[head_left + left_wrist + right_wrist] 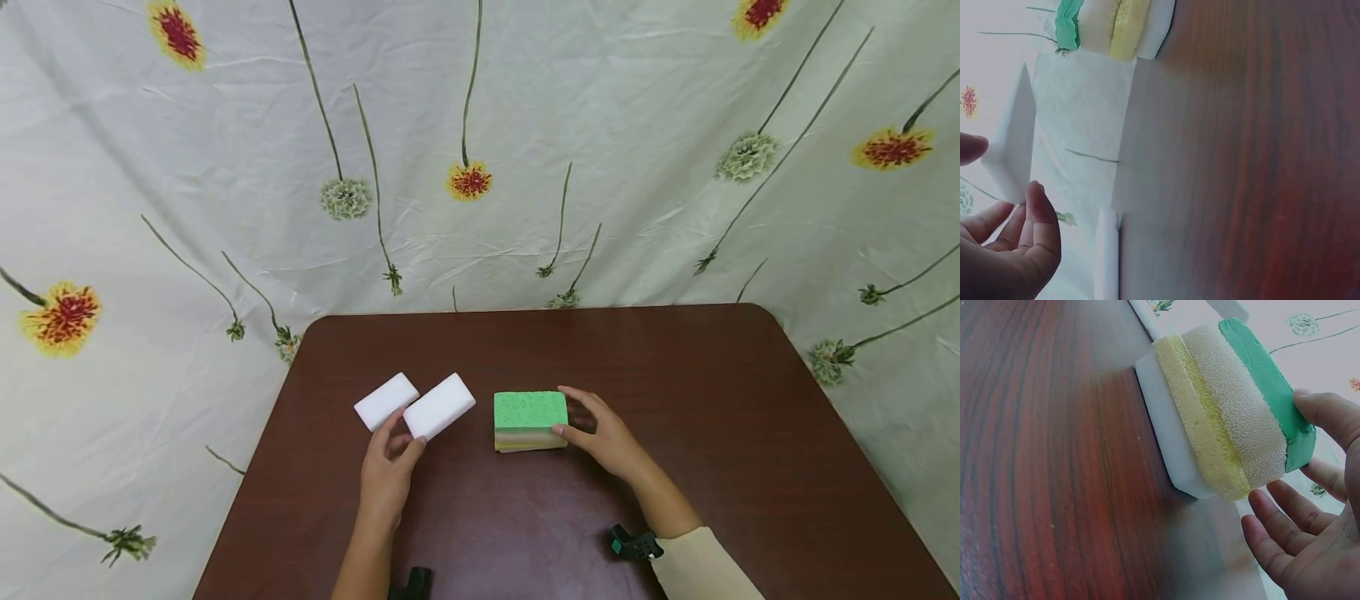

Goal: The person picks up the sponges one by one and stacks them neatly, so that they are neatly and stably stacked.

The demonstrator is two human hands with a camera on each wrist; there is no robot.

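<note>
My left hand (386,479) pinches a white block (440,406) by its near end, thumb on one side and fingertips on the other, holding it up off the table (675,367). My right hand (611,442) has thumb and index finger bracketing the right end of a stack, both on its green top (1260,375); the other fingers reach loosely beside the lower layers. How firmly it grips, I can't tell.

The stack is to the right of my held block, near but apart, its long axis running left to right before me. The block slants instead, its far end swung rightward, so the two axes don't line up. My right hand is the nearer to the stack.

Under the green come a beige layer (1235,400), a yellow layer (1200,425) and a white base (1169,431). A second white block (381,402) lies just left of the held one. Beyond the table hangs a flowered cloth (637,108).
</note>
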